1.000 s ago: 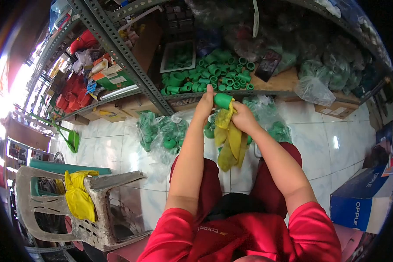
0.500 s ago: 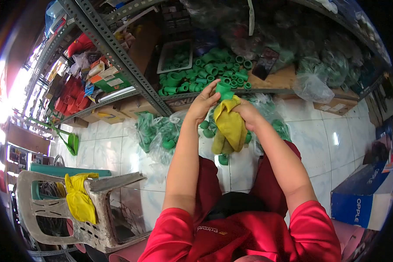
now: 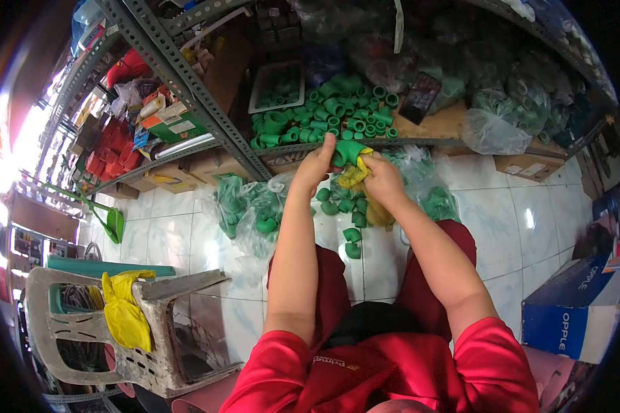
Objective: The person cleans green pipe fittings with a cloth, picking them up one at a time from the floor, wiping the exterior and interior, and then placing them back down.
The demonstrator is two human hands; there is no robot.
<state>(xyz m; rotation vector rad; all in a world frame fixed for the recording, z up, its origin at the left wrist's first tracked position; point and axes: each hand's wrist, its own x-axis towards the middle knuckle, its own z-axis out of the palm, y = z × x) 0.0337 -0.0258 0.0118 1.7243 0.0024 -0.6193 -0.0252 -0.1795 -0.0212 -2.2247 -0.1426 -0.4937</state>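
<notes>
1. The left hand (image 3: 315, 167) is at the left end of a green pipe fitting (image 3: 351, 153), thumb pointing up; its fingers are partly hidden, so I cannot tell whether it grips.
2. The right hand (image 3: 384, 180) is closed on a yellow cloth (image 3: 353, 177), which it presses against the right end of the same fitting; part of the cloth hangs below.
3. The fitting is held in the air between both hands, just in front of the shelf edge, with an open end towards the left palm.
4. Beneath the hands, loose green elbows (image 3: 352, 242) lie on the white tiled floor (image 3: 492, 227), some touching one another.
5. Clear plastic bags (image 3: 251, 210) with green pieces inside rest on the floor left of the hands; another plastic bag (image 3: 420, 172) is to the right.
6. On the low shelf ahead, a pile of green fittings (image 3: 334, 107) spreads beside a white tray (image 3: 277, 109) holding more of them.
7. A dark phone (image 3: 420, 98) leans to the right of that pile.
8. At left, a second yellow cloth (image 3: 126, 310) drapes over a worn plastic chair (image 3: 41, 296).
</notes>
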